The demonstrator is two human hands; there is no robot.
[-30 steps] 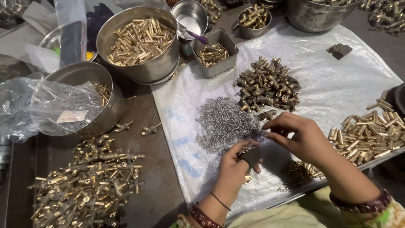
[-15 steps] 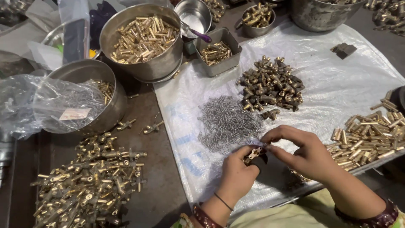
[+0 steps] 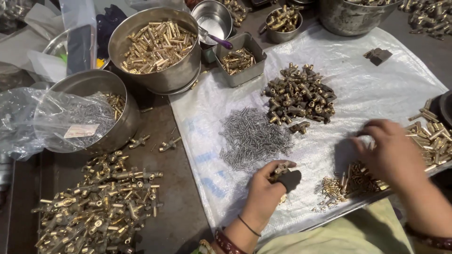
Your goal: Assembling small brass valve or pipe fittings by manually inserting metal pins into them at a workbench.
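1. The big steel pot (image 3: 157, 49) at top left is heaped with long brass pins.
2. A second pot (image 3: 101, 110) below it holds a few brass pieces at its rim; a clear bag (image 3: 52, 124) drapes over most of its mouth.
3. The square tin (image 3: 240, 59) carries small brass bits, and the small bowl (image 3: 282, 19) behind it has short brass pieces.
4. A steel cup (image 3: 214, 19) holds a purple-handled tool.
5. On the white sheet (image 3: 376, 89) lie a dark fittings heap (image 3: 299, 96) and a grey springs pile (image 3: 254, 136).
6. A loose brass pile (image 3: 96, 207) covers the bare table to the left.
7. The left hand (image 3: 268, 190) pinches a small brass fitting (image 3: 280, 169) between thumb and fingertips, just below the springs.
8. The right hand (image 3: 393, 153) is blurred; fingers curl down, and I cannot tell whether it grips anything. It hovers over short brass pins (image 3: 351, 181), beside more brass tubes (image 3: 433, 138) at the right edge, well apart from the fitting.
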